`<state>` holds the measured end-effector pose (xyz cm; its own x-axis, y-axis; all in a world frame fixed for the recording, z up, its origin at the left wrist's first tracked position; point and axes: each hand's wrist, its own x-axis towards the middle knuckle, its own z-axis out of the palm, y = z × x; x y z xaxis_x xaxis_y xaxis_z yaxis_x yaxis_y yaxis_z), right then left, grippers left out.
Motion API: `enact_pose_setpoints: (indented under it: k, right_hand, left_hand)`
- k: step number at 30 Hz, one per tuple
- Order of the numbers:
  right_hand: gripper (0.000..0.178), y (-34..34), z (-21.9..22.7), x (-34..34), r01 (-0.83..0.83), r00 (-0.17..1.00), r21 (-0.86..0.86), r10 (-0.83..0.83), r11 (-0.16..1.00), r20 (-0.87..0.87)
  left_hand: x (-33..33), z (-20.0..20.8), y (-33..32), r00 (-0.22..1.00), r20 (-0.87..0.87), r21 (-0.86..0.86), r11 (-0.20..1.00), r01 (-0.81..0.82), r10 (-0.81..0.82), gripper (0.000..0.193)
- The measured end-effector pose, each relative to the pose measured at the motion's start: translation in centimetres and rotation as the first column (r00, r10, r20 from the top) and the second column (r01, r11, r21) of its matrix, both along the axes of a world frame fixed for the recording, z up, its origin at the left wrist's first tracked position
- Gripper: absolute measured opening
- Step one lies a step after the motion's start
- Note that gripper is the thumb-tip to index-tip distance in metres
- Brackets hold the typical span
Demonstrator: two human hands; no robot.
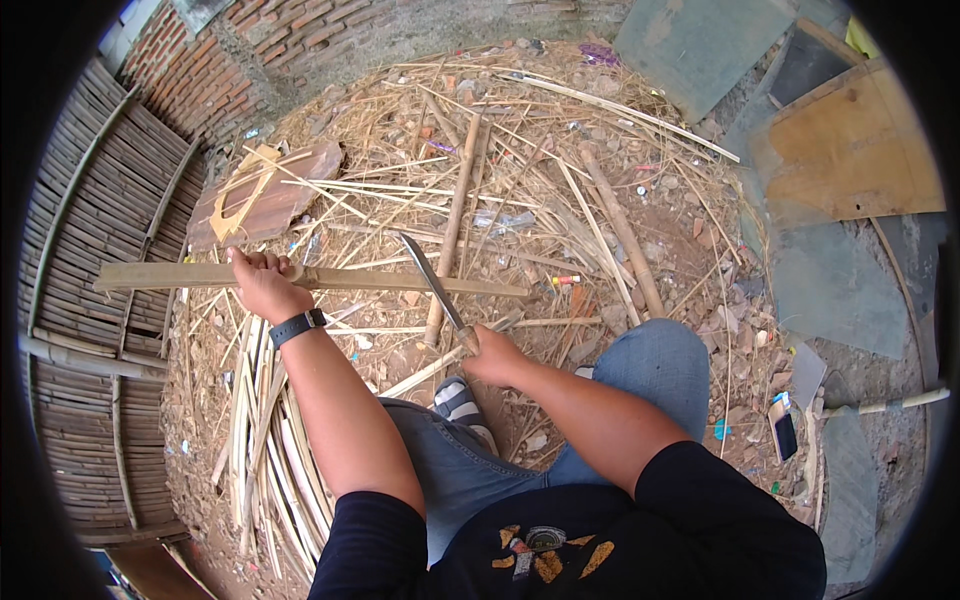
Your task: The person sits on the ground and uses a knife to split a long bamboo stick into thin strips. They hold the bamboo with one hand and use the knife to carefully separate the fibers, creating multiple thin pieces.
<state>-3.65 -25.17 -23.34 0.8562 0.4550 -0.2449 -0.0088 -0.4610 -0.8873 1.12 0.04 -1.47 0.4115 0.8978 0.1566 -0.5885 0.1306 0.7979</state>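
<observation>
My left hand, with a dark watch on its wrist, is closed around a long split bamboo slat. The slat lies crosswise in front of me, roughly level. In my right hand is the handle of a long-bladed knife, its blade pointing up and to the left. The blade crosses the slat near its right end; whether the two touch I cannot tell. Beside my left forearm lies a heap of thin bamboo strips.
Two bamboo poles, one in the middle and one at the right, lie on rubble strewn with bamboo scraps. A bamboo slat wall stands left, a brick wall behind. At right are grey sheets and a phone.
</observation>
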Motion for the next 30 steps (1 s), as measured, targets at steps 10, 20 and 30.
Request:
enact_pose_setpoints:
  k: [10, 20, 30]
  right_hand:
    - [0.050, -0.4, 1.4, 0.2, -0.028, 0.998, -0.061, 0.024, 0.998, -0.060]
    - [0.064, -0.3, 1.2, 0.2, -0.070, 0.996, -0.085, 0.064, 0.994, -0.066]
    - [0.053, -0.5, 1.6, 0.1, -0.059, 0.994, -0.118, 0.047, 0.991, -0.101]
  left_hand:
    - [-0.1, 0.1, -0.1, 0.998, -0.030, -0.008, 0.999, -0.047, 0.047, 0.039]
    - [0.0, -0.2, 0.3, 0.999, -0.010, -0.001, 0.999, -0.053, 0.053, 0.033]
    - [-0.1, -0.1, 0.2, 0.998, -0.006, 0.009, 0.998, -0.055, 0.055, 0.032]
